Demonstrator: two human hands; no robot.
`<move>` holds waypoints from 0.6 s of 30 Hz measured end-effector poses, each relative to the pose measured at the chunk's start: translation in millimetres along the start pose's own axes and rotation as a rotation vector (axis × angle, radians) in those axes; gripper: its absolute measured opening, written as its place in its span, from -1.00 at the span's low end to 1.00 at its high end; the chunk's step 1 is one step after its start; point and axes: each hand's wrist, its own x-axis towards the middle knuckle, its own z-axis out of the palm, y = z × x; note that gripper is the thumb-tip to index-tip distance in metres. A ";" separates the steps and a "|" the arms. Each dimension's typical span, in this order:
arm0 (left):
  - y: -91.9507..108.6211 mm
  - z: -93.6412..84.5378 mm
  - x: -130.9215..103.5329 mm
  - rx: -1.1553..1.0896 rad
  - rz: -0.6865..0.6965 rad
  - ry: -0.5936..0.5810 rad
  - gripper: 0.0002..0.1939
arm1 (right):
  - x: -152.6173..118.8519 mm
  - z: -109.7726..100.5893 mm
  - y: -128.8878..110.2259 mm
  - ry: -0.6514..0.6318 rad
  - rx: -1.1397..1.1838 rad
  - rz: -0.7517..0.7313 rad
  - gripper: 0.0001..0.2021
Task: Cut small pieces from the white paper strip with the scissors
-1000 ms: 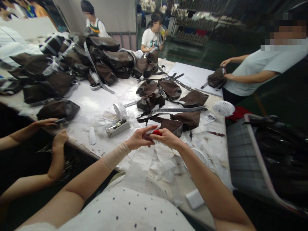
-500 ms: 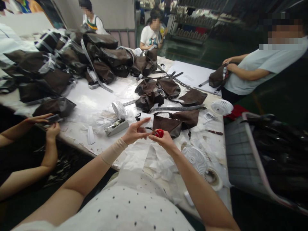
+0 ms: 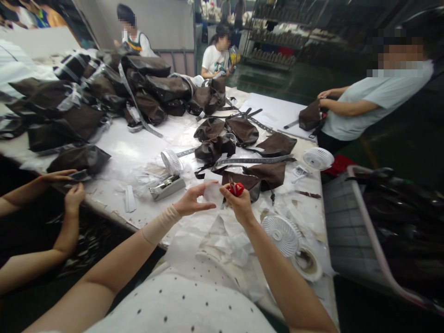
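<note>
My right hand [image 3: 240, 202] is closed around a small red-handled cutting tool [image 3: 237, 188], its metal tip pointing up. To its left, my left hand [image 3: 194, 199] has thumb and forefinger spread apart, facing the tool without touching it. Something pale and thin shows between those fingers; whether it touches them is unclear. Just beyond both hands lies a dark brown bag [image 3: 244, 181] with a white paper piece [image 3: 212, 176] at its left. A grey tape dispenser [image 3: 168, 188] stands left of my left hand.
Brown bags [image 3: 156, 88] are heaped at the back left. White fans [image 3: 281, 235] and a tape roll [image 3: 307, 261] are on the right of the table [image 3: 121, 138]. A grey bin [image 3: 360, 203] stands beyond the right edge. Another person's hands [image 3: 74, 194] work at the left edge.
My hands have moved apart; they were close together at the tool's tip. The tool now points upward in my right hand. At right, the other person's bag has shifted slightly left.
</note>
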 end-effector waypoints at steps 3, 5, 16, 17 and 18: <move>-4.9 7.7 -1.7 0.028 0.001 -0.011 -0.48 | 12.3 -1.6 -1.0 0.067 -0.004 -0.027 -0.63; -7.4 13.7 -3.7 -0.033 -0.031 0.008 -0.49 | 19.9 -3.9 0.3 0.089 -0.037 -0.043 -0.61; -4.4 19.2 -8.8 -0.110 -0.036 0.081 -0.39 | 35.0 -1.3 12.3 0.104 -0.039 0.014 -0.51; -3.8 17.6 -8.5 -0.103 -0.049 0.068 -0.47 | 34.3 -3.1 12.0 0.102 -0.013 0.026 -0.51; -2.8 15.9 -8.2 -0.113 -0.067 0.059 -0.50 | 32.8 -5.9 11.2 0.093 0.015 0.043 -0.51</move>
